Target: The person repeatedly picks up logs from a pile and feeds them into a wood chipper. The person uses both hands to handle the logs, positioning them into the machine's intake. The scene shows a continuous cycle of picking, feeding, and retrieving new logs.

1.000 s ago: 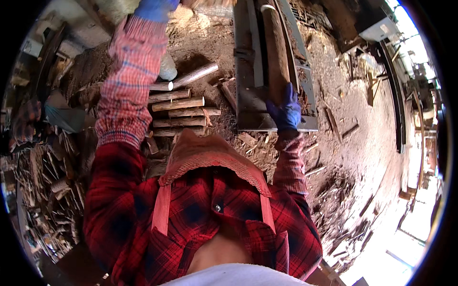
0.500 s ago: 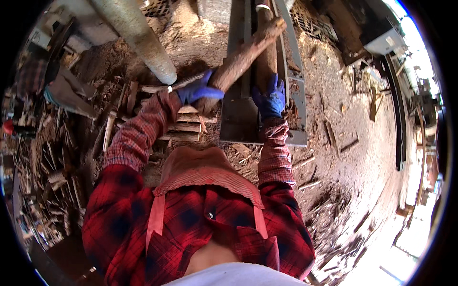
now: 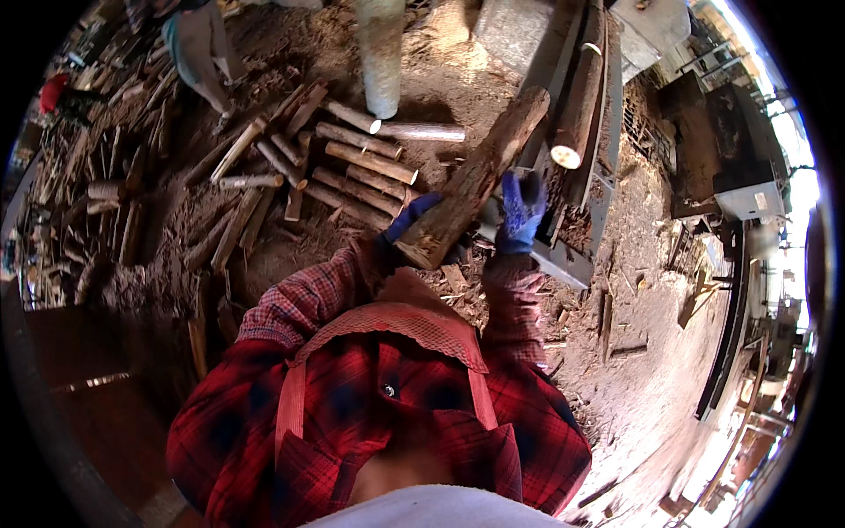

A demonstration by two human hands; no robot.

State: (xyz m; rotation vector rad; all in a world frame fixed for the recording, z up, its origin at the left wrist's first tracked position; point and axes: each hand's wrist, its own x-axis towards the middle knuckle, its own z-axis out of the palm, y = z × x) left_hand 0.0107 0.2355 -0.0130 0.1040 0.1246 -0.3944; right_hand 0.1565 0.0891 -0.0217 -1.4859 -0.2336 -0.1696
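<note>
One log point(image 3: 482, 172) slants from near L to far R, its near end grasped by the gloved L hand point(image 3: 408, 218). The gloved R hand point(image 3: 521, 211), fingers loose, is just R of it. A 2nd log point(image 3: 577, 101) lies on a metal frame point(image 3: 562, 262), far R; cut logs point(image 3: 371, 162) line the ground, L.

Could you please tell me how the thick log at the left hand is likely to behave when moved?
The thick log at the left hand should stay stiff, being one solid-looking length of wood. It is probably fairly heavy, given its thickness. It may roll if pushed, as its sides look rounded.
</note>
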